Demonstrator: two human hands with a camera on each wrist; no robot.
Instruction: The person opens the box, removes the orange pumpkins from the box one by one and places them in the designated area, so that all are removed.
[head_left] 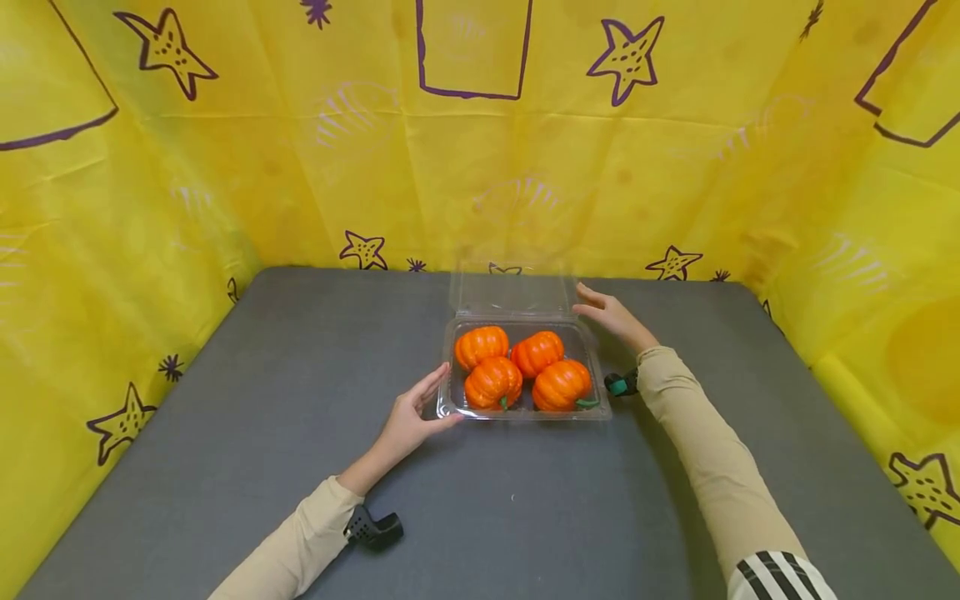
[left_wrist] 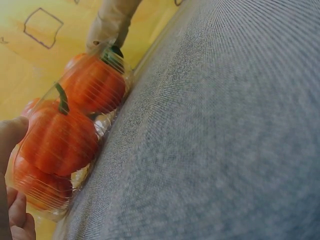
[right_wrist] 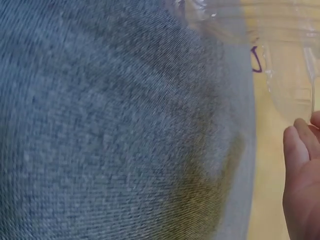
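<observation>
Four orange pumpkins, among them a front left pumpkin and a front right pumpkin, fill the base of a clear plastic clamshell container. Its hinged lid stands raised at the back. My left hand holds the container's front left corner, thumb at the front rim and fingers along the left side. In the left wrist view the thumb lies close to a pumpkin with a green stem. With fingers fairly straight, my right hand touches the lid's right edge, fingertips against the clear plastic in the right wrist view.
The container rests on a dark grey table. Yellow cloth with purple starfish drawings hangs behind the table and at both sides. Each wrist wears a small black device, such as the left wrist device.
</observation>
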